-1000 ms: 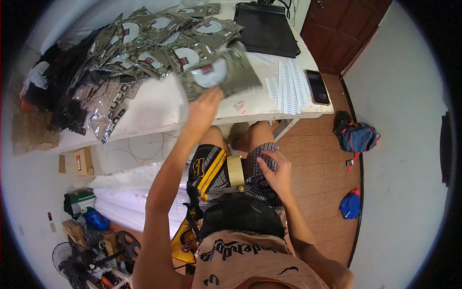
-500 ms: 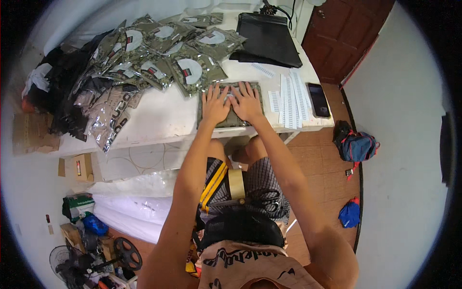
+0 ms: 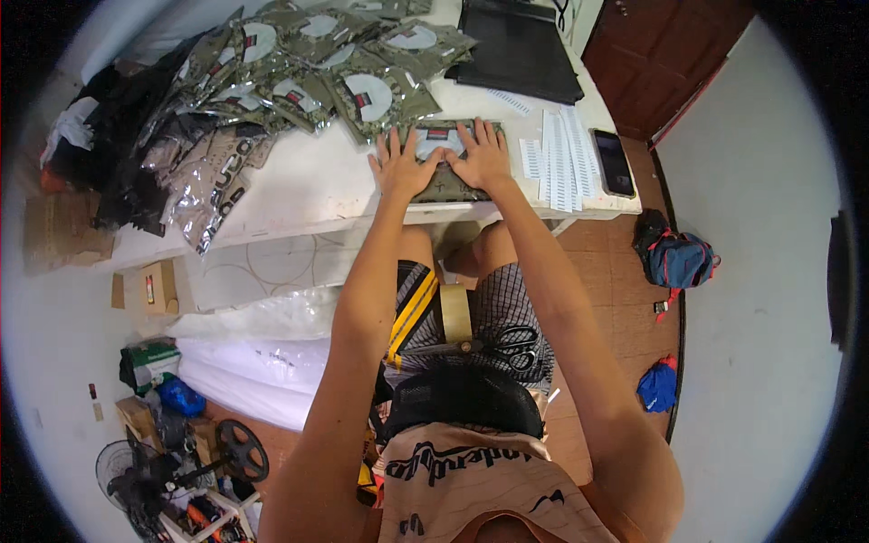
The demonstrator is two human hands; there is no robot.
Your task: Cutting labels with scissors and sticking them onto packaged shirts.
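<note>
A folded camouflage garment in a clear plastic bag (image 3: 445, 188) lies flat near the front edge of the white table. A pale rounded area with a dark and red tag shows through its top. My left hand (image 3: 403, 169) rests on the bag's left half, fingers spread. On the right half lies my right hand (image 3: 482, 165), also flat with fingers apart. The two thumbs come close together at the middle of the package. Neither hand grips anything. Just beyond the left hand sits another bagged camouflage garment (image 3: 373, 100), part of a large heap.
Strips of printed labels (image 3: 563, 163) and a dark phone (image 3: 614, 165) lie to the right. Black plastic bags (image 3: 518, 63) are stacked behind them. A tan bagged garment (image 3: 213, 185) lies at left. Scissors (image 3: 518, 348) and a tape roll (image 3: 455, 314) are at my lap.
My hands have spread apart toward the package's sides, uncovering its pale top area and tag. The whole view has shifted slightly, with the table appearing higher.
</note>
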